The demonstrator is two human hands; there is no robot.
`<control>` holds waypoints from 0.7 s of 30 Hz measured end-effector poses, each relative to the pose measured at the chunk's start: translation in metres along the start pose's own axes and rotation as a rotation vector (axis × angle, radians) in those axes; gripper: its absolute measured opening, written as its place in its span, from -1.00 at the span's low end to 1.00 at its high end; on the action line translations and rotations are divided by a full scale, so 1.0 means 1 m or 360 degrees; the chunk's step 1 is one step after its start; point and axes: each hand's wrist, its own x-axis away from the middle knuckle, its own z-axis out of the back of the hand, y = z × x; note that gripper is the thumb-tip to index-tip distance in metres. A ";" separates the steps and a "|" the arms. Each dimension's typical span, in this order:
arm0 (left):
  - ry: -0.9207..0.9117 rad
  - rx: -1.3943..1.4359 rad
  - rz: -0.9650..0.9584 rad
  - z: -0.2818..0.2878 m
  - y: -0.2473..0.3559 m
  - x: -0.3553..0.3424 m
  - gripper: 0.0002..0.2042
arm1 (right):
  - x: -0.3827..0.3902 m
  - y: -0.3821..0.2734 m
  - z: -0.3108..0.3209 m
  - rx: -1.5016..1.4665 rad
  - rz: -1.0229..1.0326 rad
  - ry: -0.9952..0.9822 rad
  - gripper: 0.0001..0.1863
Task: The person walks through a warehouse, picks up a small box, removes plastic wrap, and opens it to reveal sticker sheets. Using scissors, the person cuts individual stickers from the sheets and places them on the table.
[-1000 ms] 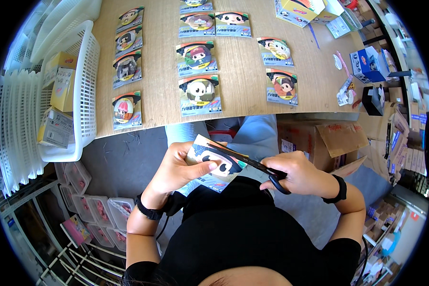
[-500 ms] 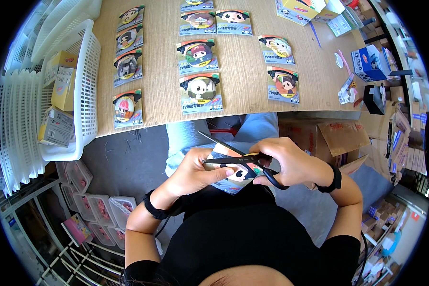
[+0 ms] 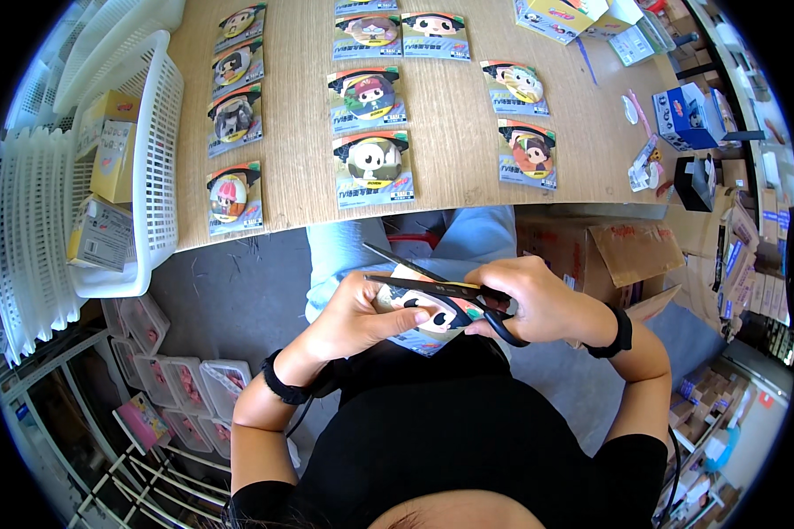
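Observation:
My left hand pinches a small printed packet over my lap, thumb lying on its front. A big-eyed cartoon face shows on the packet; its left side is hidden by my fingers. In my right hand are black scissors, my fingers in the handle loops. The blades are partly spread and point left, with the lower blade lying across the packet's upper part. On the wooden table ahead, several cards with round cartoon badges, such as a pale-faced one, lie in columns.
A white plastic basket with yellow boxes stands at the table's left, beside stacked white baskets. At the right are a blue box and a black holder. Cardboard boxes and clear bins sit below.
The scissor blades have come closer together, the lower one swinging up toward the other. The packet has turned slightly, and more of its printed face shows below the blade.

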 end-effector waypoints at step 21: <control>-0.0040 -0.0063 0.0072 0.009 -0.005 0.006 -0.79 | -0.023 0.003 -0.001 0.0015 0.0051 -0.0048 -0.63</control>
